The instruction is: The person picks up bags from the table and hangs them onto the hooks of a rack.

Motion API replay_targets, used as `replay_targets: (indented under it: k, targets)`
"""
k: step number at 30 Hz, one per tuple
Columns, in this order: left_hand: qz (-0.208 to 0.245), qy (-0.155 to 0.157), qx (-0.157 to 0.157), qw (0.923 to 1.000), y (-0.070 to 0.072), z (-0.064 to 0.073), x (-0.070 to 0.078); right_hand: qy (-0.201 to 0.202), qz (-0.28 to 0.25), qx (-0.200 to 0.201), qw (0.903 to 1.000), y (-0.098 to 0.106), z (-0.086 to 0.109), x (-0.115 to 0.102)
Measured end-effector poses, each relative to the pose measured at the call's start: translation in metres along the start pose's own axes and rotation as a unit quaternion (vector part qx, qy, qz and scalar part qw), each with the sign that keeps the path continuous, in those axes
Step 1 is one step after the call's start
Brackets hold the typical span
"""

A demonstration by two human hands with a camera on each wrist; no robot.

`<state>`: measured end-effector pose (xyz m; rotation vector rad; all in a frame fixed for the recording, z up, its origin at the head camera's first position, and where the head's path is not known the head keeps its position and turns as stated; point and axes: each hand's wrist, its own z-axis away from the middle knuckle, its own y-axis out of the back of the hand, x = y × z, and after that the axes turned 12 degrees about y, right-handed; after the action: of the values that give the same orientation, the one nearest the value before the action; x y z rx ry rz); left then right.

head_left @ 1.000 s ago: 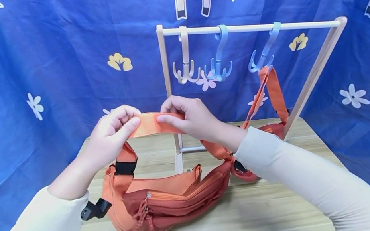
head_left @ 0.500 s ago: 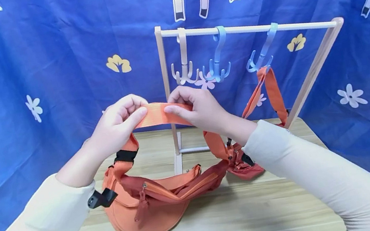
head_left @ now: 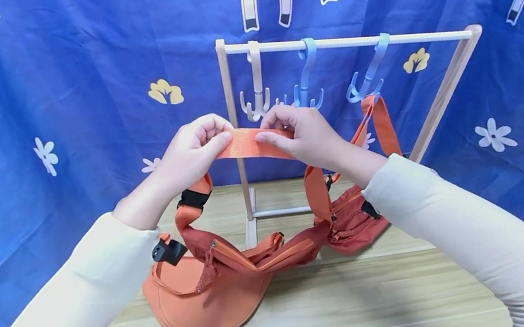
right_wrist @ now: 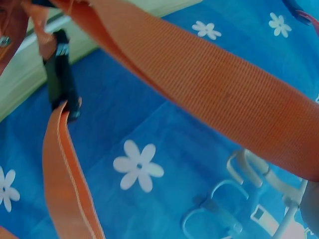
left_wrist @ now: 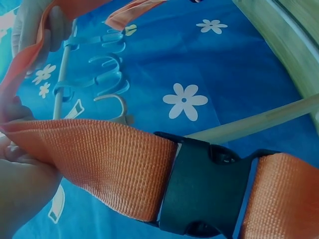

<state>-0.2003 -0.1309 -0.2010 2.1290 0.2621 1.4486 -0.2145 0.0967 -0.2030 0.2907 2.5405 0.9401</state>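
An orange strap [head_left: 247, 143] is stretched between both hands in front of the rack. My left hand [head_left: 200, 147] pinches it between thumb and curled fingers; my right hand [head_left: 303, 134] pinches it a short way to the right. Below the left hand, a fastened black buckle [left_wrist: 207, 186] joins two lengths of the strap. The strap leads down to a red waist bag [head_left: 286, 254] with an orange zip, sagging just above the table. An orange rounded panel [head_left: 212, 303] hangs or rests under its left side; whether it belongs to the same bag I cannot tell.
Behind stands a rack with a white rail [head_left: 340, 41]. It carries a pale hook [head_left: 256, 81], a blue hook [head_left: 306, 73] and another blue hook [head_left: 373, 68]. From the latter hangs a second red bag [head_left: 354, 223] by its orange strap. All stand on a wooden table [head_left: 366, 301].
Both hands have moved up and to the right with the strap, closer to the rack. The red bag's left part has lifted, exposing more of the orange panel.
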Motion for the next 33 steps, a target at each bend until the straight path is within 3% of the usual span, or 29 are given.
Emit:
replay_targets:
  k: [10, 23, 29, 33]
  targets:
    - [0.015, 0.004, 0.012, 0.9998, -0.014, -0.025, 0.003, -0.032, 0.027, -0.038, 0.9984, 0.026, -0.002, 0.010]
    - [0.001, 0.005, 0.049, 0.9988, -0.029, -0.054, 0.012, -0.141, 0.023, -0.056, 0.9882, 0.059, -0.001, 0.030]
    - [-0.010, 0.002, 0.070, 0.9975, -0.038, -0.066, 0.015, -0.155, 0.022, -0.051, 0.9864, 0.069, 0.001, 0.038]
    - [-0.019, 0.017, 0.086, 0.9960, -0.043, -0.072, 0.021, -0.148, 0.042, -0.031, 0.9876, 0.073, 0.001, 0.043]
